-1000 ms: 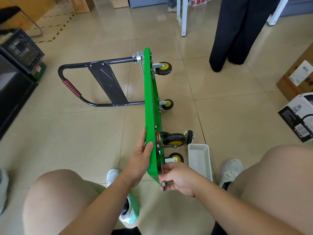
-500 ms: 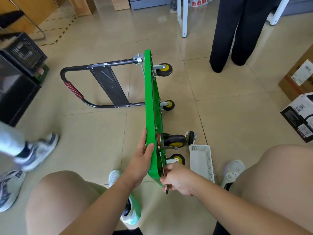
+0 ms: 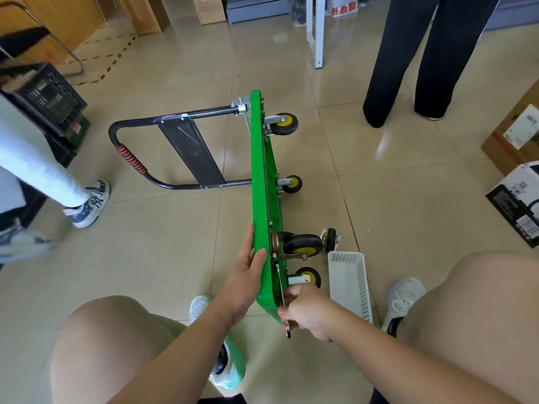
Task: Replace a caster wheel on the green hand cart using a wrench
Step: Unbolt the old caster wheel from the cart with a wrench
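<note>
Green hand cart stands on its long edge on the tile floor, mid-view, deck running 12 to 6 o'clock, underside facing 3 o'clock. Its black handle juts toward 9 o'clock from the far end.

L hand, i.e. the left hand, grasps the near end of the deck: thumb hooked over the green edge, fingers flat on the far face. The right hand at approx. 6 o'clock is clenched round a wrench. The shaft runs up along the underside and its tail end pokes out below the fist (the head is too small to make out).

Four wheels are on the underside: two far wheels toward 12 o'clock, a big black caster just above the right hand, and a smaller yellow-hubbed wheel right by the knuckles. A loose caster sits on the floor just beside the big one, on its 3 o'clock side. A white basket lies next to it, near the person's shoe.

Cardboard boxes are at 3 o'clock and a black crate at 10 o'clock. Legs in black trousers stand at 1 o'clock, and a leg in white w/ a sneaker is at 9 o'clock.
</note>
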Available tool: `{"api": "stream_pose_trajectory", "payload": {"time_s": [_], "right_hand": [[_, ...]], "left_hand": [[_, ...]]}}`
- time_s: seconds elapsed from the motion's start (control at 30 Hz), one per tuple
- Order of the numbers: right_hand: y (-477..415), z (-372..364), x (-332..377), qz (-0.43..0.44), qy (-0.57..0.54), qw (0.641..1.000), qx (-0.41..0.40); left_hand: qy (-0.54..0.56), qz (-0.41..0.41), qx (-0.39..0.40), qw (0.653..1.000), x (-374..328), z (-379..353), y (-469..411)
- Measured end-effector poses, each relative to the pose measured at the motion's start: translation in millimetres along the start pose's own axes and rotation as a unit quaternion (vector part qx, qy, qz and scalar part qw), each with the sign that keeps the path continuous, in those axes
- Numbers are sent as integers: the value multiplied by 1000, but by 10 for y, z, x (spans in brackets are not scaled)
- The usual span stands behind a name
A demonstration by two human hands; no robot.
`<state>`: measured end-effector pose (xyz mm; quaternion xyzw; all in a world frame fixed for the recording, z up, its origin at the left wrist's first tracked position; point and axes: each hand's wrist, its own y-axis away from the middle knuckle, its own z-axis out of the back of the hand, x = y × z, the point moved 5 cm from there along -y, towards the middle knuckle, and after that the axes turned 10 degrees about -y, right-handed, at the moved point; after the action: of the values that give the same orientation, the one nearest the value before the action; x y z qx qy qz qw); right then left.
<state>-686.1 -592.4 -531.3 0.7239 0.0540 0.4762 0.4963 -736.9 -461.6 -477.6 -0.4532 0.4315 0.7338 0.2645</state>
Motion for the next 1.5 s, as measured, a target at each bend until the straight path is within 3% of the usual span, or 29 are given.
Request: {"api": "stream_pose_trajectory", "payload": {"time_s": [1.07,1.3,1.5], "right_hand": [[-130,11,-145,92,87,992,-26],[-136,64,-200,148,117,981,-36],[-192,155,-216,128,113,985,-5]], "left_hand": [[9,4,-6,1000,59,-7,-49],[22,-8,-5,1000,7,-58,-39],[9,-18,-4,1000,15,-50,-40]]}}
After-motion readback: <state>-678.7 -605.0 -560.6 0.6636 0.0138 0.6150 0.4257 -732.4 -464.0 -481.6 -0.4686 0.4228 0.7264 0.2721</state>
